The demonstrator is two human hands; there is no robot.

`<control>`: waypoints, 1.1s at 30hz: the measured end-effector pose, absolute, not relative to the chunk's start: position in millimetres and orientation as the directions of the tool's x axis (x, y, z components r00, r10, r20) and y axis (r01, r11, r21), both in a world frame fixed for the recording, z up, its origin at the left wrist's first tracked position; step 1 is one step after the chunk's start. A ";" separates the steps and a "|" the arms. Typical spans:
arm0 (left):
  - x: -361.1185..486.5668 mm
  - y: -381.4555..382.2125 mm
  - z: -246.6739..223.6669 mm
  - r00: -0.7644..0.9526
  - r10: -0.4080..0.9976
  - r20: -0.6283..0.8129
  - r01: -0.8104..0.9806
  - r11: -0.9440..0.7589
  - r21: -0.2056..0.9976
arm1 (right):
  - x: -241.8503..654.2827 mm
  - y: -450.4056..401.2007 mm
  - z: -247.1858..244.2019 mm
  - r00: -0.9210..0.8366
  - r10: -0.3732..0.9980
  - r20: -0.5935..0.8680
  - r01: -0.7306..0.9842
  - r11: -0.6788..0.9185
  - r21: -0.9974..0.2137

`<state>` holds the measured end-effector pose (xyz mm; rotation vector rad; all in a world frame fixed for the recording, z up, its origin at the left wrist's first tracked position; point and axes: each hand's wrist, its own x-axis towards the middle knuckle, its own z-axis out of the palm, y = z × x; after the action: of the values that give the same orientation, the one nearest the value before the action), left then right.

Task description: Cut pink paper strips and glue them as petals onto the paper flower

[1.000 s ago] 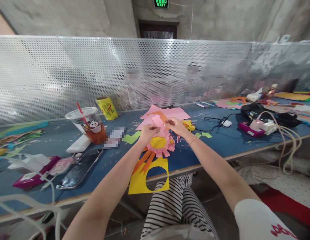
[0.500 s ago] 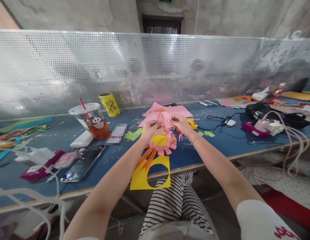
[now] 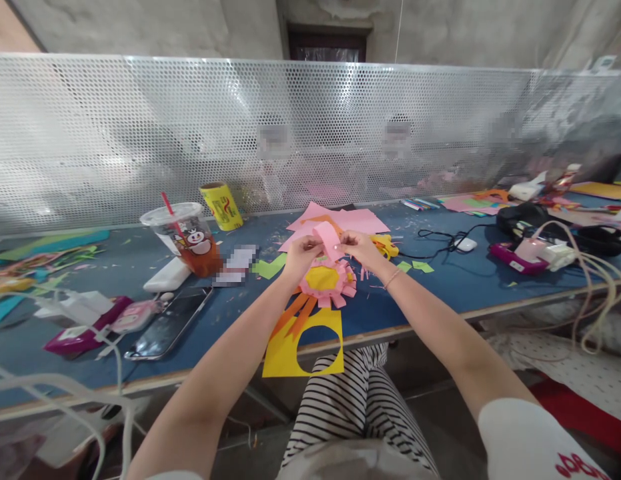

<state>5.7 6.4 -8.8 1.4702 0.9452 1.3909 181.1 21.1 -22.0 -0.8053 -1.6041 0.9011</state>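
A curled pink paper strip (image 3: 329, 239) is held up between both hands, bent into a loop. My left hand (image 3: 304, 255) pinches its left end, while my right hand (image 3: 356, 247) grips the right side with fingertips together. Just below them on the table lies a paper rosette (image 3: 324, 279) with a yellow centre, pink looped edges and orange tails (image 3: 303, 313). Nearer me, yellow paper with a round hole (image 3: 280, 357) overhangs the table edge. Pink paper sheets (image 3: 357, 220) lie behind the hands.
A cup of brown drink (image 3: 203, 250), a phone (image 3: 170, 327) and a power strip (image 3: 85, 327) stand left. Yellow-handled scissors (image 3: 387, 245), green scraps (image 3: 421, 267) and a white mouse (image 3: 465, 245) lie right. A perforated metal screen (image 3: 330, 147) borders the back.
The pink strip's loop has turned and tilted, now showing its broad outer face. Both hands stay close together, still pinching it; the view has shifted slightly.
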 end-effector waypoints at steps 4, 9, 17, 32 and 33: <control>5.6 6.7 -9.1 0.081 0.938 0.336 -0.037 -0.334 0.942 | 180.3 19.2 -21.2 -0.195 0.856 0.479 0.093 0.502 -0.860; 6.2 7.5 -9.6 0.083 0.939 0.334 -0.067 -0.329 0.942 | 179.8 18.6 -20.4 -0.199 0.856 0.477 0.121 0.505 -0.855; 6.8 5.4 -7.8 0.132 0.952 0.278 -0.191 -0.250 0.949 | 180.8 12.8 -14.4 -0.159 0.870 0.467 0.163 0.490 -0.856; 7.5 3.9 -8.0 0.175 0.941 0.288 -0.265 -0.237 0.935 | 180.9 16.7 -20.7 -0.215 0.847 0.486 0.021 0.501 -0.865; 7.6 3.7 -7.8 0.170 0.943 0.285 -0.270 -0.234 0.934 | 180.9 16.3 -20.3 -0.213 0.845 0.491 0.027 0.507 -0.861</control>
<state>7.6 3.7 -7.8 1.2978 0.7343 1.3460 180.9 16.3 -20.3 -0.7624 -1.6174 0.9010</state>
